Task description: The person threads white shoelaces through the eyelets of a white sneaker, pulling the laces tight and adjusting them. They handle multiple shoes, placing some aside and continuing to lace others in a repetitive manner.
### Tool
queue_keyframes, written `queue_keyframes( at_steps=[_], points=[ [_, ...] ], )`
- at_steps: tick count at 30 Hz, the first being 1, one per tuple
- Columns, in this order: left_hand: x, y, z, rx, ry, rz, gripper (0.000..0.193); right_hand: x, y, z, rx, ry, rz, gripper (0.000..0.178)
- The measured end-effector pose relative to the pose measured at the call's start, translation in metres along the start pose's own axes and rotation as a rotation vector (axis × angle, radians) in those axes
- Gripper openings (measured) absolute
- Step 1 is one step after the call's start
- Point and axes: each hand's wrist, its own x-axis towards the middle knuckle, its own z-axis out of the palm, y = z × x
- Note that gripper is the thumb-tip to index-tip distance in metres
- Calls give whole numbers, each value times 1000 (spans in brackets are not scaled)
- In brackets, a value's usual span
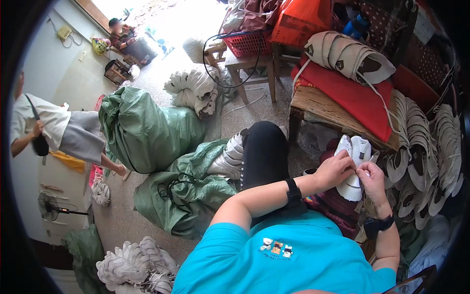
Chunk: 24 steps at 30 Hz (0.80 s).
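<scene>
A white shoe upper (350, 188) with a perforated panel and a small dark patch lies in front of me at the right, above my lap. My left hand (338, 170) is closed on it from the left, fingers bent over its middle. From the right, my right hand (372, 180) comes close to the left fingertips. Its thumb and forefinger are pinched together at the upper's edge; whatever is between them is too small to make out. Beneath the upper is a dark maroon cloth (338, 208), partly hidden by my arms.
Nested shoe uppers (350, 55) lie on red cloth over a wooden bench (313, 104). More uppers (418, 142) hang in stacks at right. Green sacks (147, 130) and bundled uppers (134, 264) stand on the floor at left. One person (58, 120) stands at left; another (128, 41) sits farther back.
</scene>
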Motion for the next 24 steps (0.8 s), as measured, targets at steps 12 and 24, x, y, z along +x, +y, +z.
queue_keyframes(
  at_steps=[12, 24],
  points=[
    [-7, -33, -101, 551, 164, 135, 15, -14, 7, -4, 197, 58, 43, 7],
    [-215, -140, -389, -693, 1674, -473, 19, -51, 81, -60, -275, -166, 11, 13]
  ],
)
